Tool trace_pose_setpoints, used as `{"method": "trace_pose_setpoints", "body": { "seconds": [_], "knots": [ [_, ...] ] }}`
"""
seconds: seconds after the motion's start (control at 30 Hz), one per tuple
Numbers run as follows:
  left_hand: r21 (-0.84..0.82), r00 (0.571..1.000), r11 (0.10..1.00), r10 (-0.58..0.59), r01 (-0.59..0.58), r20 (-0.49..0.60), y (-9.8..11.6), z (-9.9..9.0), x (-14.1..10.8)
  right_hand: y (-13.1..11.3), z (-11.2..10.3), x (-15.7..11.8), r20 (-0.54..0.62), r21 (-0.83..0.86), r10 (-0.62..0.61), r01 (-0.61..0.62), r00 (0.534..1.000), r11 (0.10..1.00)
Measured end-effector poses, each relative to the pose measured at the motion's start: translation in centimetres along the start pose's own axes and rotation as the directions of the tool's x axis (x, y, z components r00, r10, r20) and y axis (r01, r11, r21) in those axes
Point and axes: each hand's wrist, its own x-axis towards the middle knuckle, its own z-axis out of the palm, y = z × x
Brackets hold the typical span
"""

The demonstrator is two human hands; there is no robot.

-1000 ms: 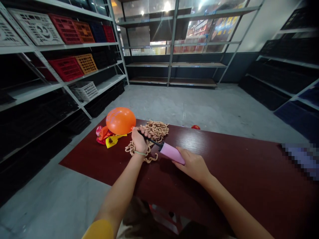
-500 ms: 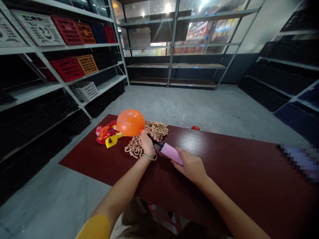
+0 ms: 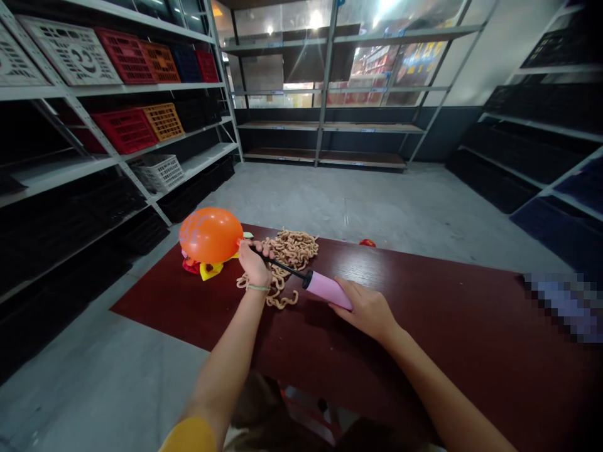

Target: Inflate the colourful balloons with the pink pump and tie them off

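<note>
An orange inflated balloon [image 3: 211,235] hangs over the left part of the dark red table [image 3: 414,307]. At the balloon's neck, my left hand [image 3: 255,263] is closed round the black end of a hand pump. My right hand [image 3: 370,309] grips the pump's pink barrel [image 3: 327,290], and a long black rod shows between barrel and left hand. Beneath the balloon lie flat balloons, among them a yellow one [image 3: 211,271], partly hidden. A heap of beige twisted strands [image 3: 294,248] lies just beyond the rod.
A small red item [image 3: 367,243] shows at the table's far edge. Shelving with coloured crates [image 3: 126,130] stands on the left, with more racks at the back and right. A pixelated purple patch [image 3: 565,304] covers the table's right end.
My left hand and the balloon have moved left, and more of the black rod is exposed. The balloon looks bigger. My right hand has shifted slightly right with the barrel.
</note>
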Motion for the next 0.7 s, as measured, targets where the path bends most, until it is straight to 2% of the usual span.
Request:
{"method": "trace_pose_setpoints", "body": {
  "seconds": [0.13, 0.27, 0.37, 0.47, 0.57, 0.7],
  "knots": [
    [0.005, 1.000, 1.000, -0.024, 0.024, -0.011, -1.4, 0.3, -1.2, -0.7, 0.1, 0.2, -0.020, -0.083, 0.014, -0.016, 1.000, 0.996],
    [0.041, 0.990, 0.992, -0.122, 0.119, 0.072, -4.1, 0.8, -3.8, -2.0, 0.6, 0.4, -0.027, -0.109, 0.067, -0.069, 0.997, 0.992],
    [0.104, 0.983, 0.984, -0.156, 0.145, 0.098, -5.3, 1.0, -4.8, -2.4, 0.9, 0.4, -0.017, -0.080, 0.099, -0.100, 0.995, 0.992],
    [0.098, 0.982, 0.984, -0.158, 0.148, 0.103, -4.7, 1.0, -4.2, -2.2, 0.8, 0.4, 0.003, -0.061, 0.076, -0.076, 0.997, 0.995],
    [0.035, 0.986, 0.991, -0.134, 0.131, 0.098, -2.9, 0.7, -2.5, -1.6, 0.4, 0.4, -0.003, -0.056, 0.033, -0.033, 0.999, 0.998],
    [-0.010, 0.997, 0.998, -0.070, 0.070, 0.027, -0.7, 0.0, -0.4, -1.0, 0.0, 0.2, -0.035, -0.096, -0.026, 0.023, 0.999, 0.995]
  ]
}}
